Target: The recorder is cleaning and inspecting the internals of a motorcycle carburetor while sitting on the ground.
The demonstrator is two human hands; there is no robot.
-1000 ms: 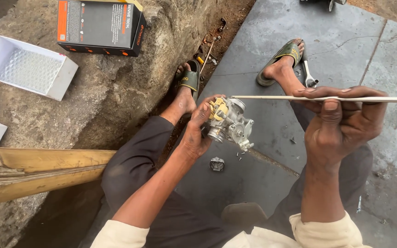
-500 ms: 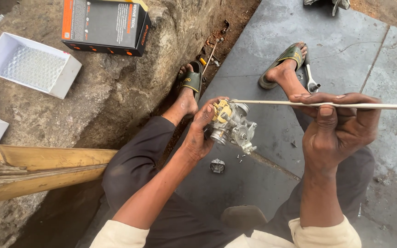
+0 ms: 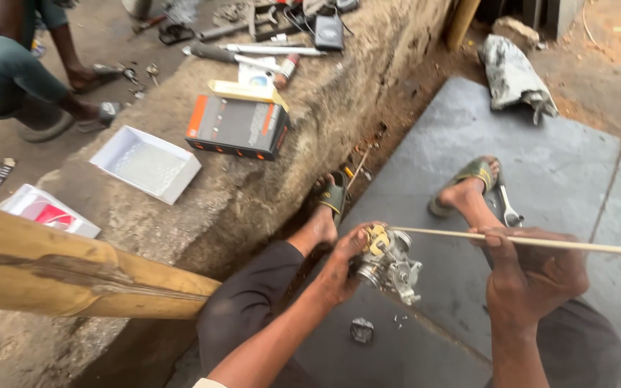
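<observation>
Low over the grey stone slab (image 3: 555, 179), the left hand (image 3: 343, 262) grips a silvery metal carburettor (image 3: 389, 266) while the right hand (image 3: 533, 276) clasps a long thin screwdriver shaft (image 3: 468, 237), lying crosswise, tip at the carburettor.

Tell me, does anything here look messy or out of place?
Yes. Small metal bits lie loose on the grey slab below the metal engine part in the left hand, and a crumpled rag sits at the slab's far edge.

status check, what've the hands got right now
Left hand gripping metal carburetor. Right hand on long thin rod, its tip at the carburetor. Small metal part on the slab below, nothing blocking.
</observation>
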